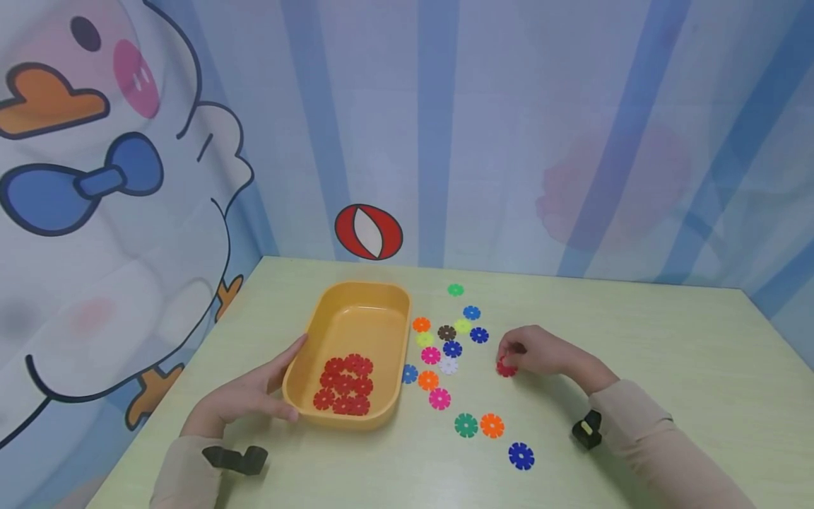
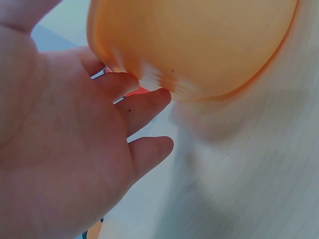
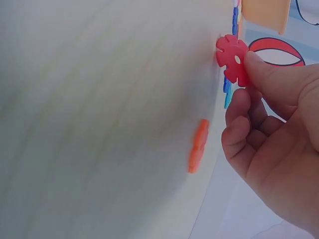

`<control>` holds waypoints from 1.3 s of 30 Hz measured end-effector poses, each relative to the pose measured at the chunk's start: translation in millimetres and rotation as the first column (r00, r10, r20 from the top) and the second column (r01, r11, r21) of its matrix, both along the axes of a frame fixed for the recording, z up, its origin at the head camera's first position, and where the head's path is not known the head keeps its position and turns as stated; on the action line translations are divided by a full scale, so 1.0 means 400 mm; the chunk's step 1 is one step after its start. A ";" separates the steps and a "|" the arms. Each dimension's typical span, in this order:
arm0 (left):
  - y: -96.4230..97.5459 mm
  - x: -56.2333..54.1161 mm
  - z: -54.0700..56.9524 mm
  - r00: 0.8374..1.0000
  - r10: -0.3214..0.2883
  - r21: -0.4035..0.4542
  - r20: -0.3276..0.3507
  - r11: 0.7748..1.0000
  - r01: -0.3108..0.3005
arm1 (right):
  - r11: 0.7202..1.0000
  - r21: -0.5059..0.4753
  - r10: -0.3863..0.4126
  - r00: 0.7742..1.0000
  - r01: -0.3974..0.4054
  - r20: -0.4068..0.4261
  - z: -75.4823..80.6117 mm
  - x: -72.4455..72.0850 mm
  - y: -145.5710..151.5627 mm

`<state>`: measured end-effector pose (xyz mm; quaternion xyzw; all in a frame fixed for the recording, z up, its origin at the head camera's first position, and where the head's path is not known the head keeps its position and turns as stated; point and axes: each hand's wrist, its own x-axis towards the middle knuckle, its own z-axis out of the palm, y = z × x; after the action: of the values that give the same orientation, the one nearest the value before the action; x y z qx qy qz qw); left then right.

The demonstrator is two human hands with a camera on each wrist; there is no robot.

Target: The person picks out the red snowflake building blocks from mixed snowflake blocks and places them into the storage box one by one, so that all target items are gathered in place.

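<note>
A yellow plastic tray (image 1: 364,295) stands left of centre, with several red notched discs (image 1: 344,384) gathered in its near end. My left hand (image 1: 251,396) is at the tray's near left corner, fingers spread against the outside of its wall. In the left wrist view those fingers (image 2: 149,105) lie loosely along the tray's outer side (image 2: 199,64). To the right, my right hand (image 1: 537,350) pinches one red notched disc (image 1: 506,367) between thumb and fingertips, low over the table. The right wrist view shows that disc (image 3: 232,57) standing on edge in the pinch.
Between the tray and my right hand lie several loose discs: green (image 1: 456,290), brown (image 1: 447,333), white (image 1: 449,365), pink (image 1: 439,399). Nearer me are a dark green disc (image 1: 466,425), an orange one (image 1: 492,425) and a dark blue one (image 1: 521,456). A printed curtain (image 1: 496,141) borders the table's back.
</note>
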<state>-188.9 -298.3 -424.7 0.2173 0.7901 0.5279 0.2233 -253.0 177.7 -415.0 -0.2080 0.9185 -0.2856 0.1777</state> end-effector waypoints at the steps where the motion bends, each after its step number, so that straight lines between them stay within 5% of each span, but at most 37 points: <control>1: 0.000 0.000 -0.001 1.000 -0.001 -0.002 -0.007 1.000 0.001 | 1.000 0.000 0.004 1.000 -0.004 -0.002 0.002 0.000 -0.001; 18: 0.000 -0.001 0.002 1.000 -0.004 -0.001 -0.006 1.000 0.004 | 0.990 -0.065 0.120 0.987 -0.128 -0.102 0.069 -0.017 -0.046; 39: 0.002 -0.001 0.001 1.000 0.003 -0.017 -0.013 1.000 -0.003 | 0.952 -0.201 0.219 0.972 -0.232 -0.083 0.151 -0.029 -0.242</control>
<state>-189.5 -297.7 -424.4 0.2175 0.7962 0.5203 0.2191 -264.8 80.9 -354.5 -0.3373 0.8584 -0.3524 0.1590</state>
